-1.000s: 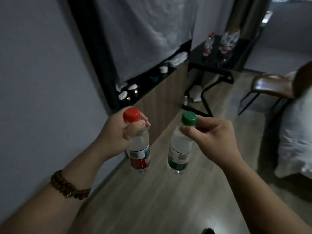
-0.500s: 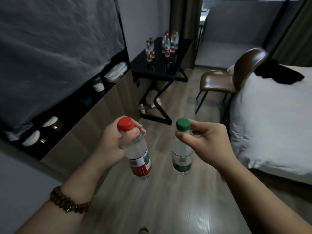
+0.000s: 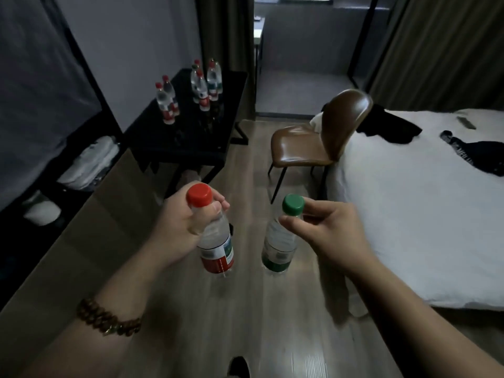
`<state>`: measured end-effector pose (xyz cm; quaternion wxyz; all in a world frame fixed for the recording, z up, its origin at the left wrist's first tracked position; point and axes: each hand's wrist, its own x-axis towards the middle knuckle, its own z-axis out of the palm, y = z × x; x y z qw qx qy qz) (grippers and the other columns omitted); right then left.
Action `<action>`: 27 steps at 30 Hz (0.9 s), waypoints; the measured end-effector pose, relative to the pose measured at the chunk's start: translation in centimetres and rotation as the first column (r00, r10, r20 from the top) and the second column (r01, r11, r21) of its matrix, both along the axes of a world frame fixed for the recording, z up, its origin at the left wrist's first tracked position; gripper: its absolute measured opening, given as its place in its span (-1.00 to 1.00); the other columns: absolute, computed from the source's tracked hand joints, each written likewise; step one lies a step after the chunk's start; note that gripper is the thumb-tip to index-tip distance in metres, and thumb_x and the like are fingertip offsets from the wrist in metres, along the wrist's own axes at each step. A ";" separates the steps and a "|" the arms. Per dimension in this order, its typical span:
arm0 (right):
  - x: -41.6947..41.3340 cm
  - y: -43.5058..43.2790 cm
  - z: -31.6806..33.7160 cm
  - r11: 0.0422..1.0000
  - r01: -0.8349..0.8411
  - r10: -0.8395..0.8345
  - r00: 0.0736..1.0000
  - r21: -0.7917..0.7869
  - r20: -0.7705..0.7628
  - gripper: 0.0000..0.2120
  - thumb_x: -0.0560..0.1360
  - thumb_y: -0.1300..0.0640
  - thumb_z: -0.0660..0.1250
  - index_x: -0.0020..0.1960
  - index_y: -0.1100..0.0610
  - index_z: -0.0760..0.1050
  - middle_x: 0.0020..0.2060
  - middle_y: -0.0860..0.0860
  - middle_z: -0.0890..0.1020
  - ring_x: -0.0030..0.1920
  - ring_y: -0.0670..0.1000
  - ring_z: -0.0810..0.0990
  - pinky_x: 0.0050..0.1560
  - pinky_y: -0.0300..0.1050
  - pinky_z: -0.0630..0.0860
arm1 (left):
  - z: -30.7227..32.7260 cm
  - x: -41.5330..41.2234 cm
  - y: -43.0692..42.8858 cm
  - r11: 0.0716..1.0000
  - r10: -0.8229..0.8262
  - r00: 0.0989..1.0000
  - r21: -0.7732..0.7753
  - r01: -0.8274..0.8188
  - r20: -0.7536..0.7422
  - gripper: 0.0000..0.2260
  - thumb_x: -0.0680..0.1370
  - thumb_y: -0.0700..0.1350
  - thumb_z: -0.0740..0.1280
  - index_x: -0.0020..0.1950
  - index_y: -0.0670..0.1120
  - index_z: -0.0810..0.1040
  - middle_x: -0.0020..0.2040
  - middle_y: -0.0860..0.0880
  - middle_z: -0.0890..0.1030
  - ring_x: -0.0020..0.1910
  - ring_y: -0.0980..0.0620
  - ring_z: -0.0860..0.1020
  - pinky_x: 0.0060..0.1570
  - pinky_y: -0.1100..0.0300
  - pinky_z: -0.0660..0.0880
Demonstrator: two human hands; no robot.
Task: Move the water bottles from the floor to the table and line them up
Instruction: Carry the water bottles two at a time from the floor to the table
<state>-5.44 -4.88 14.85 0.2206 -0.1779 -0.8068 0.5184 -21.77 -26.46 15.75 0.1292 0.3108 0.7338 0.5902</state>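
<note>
The left hand (image 3: 181,222) is gripping the neck of a clear plastic water bottle with a red cap and red label (image 3: 215,241), fingers wrapped just under the cap. The right hand (image 3: 324,230) is pinching the neck of a clear plastic water bottle with a green cap and green label (image 3: 279,245) between thumb and fingers. Both bottles are hanging upright, side by side, above the wooden floor (image 3: 245,317). Ahead on the left, the black table (image 3: 191,140) is carrying a group of upright bottles (image 3: 201,85), mostly red-capped. A brown leather chair (image 3: 313,143) is standing beside the white bed (image 3: 414,200).
</note>
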 end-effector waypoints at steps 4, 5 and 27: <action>-6.2 4.8 0.6 0.998 0.048 -0.050 0.998 -0.051 -0.033 -0.70 0.44 0.05 0.60 0.14 -0.15 0.70 0.00 -0.23 0.75 0.07 -0.17 0.73 0.17 0.02 0.66 | 0.9 -7.9 5.2 0.998 -0.054 0.999 -0.008 0.054 0.007 -0.85 0.50 -0.13 0.37 0.02 -0.15 0.61 -0.02 -0.06 0.73 0.06 -0.05 0.70 0.16 -0.13 0.61; -7.8 6.1 0.5 0.996 0.062 -0.065 0.997 -0.069 -0.043 -0.70 0.43 0.06 0.60 0.12 -0.17 0.70 -0.01 -0.22 0.76 0.06 -0.16 0.73 0.15 0.02 0.67 | 0.9 -9.6 6.5 0.998 -0.059 0.998 -0.011 0.059 0.009 -0.86 0.50 -0.13 0.37 0.02 -0.14 0.61 -0.03 -0.06 0.73 0.05 -0.05 0.70 0.15 -0.13 0.61; -48.7 41.1 -2.3 0.962 -0.269 0.267 0.963 -0.054 -0.045 -0.75 0.42 0.02 0.61 0.02 -0.27 0.72 -0.12 -0.22 0.76 -0.03 -0.17 0.74 -0.01 -0.13 0.68 | -1.7 -40.8 36.7 0.942 0.331 0.943 -0.068 -0.328 0.032 -0.84 0.48 0.00 0.34 -0.03 -0.01 0.65 -0.04 0.05 0.71 -0.06 0.10 0.68 -0.32 0.28 0.56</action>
